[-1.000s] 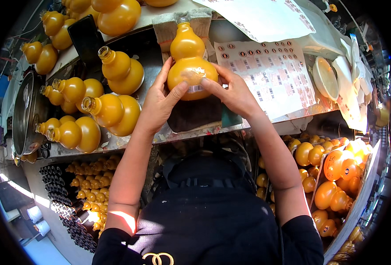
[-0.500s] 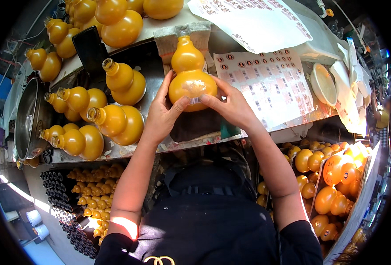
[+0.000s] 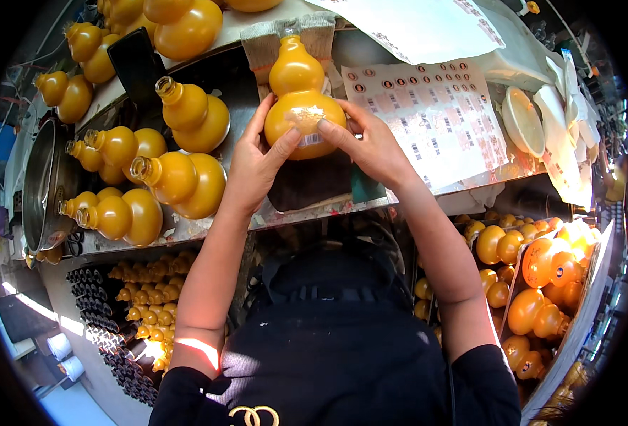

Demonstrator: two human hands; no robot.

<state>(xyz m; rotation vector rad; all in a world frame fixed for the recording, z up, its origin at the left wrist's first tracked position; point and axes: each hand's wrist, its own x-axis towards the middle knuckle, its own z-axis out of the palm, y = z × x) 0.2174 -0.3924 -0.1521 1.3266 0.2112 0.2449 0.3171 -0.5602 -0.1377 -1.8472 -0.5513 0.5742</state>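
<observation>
The yellow gourd-shaped bottle [image 3: 304,106] is over the dark cloth [image 3: 307,190], its neck pointing away from the person, toward a grey knitted cloth [image 3: 258,46]. The left hand [image 3: 251,167] and the right hand [image 3: 376,148] clasp its lower bulb from both sides, with thumbs on the front, next to a small barcode label [image 3: 311,140]. This label appears to be already on; whether it is fully stuck down, I cannot tell. The label sheet [image 3: 427,117] at right carries many more labels, and several similar bottles [image 3: 200,188] are grouped at left. A loose paper [image 3: 427,28] reaches the sheet's upper edge; nothing blocks the hands.
</observation>
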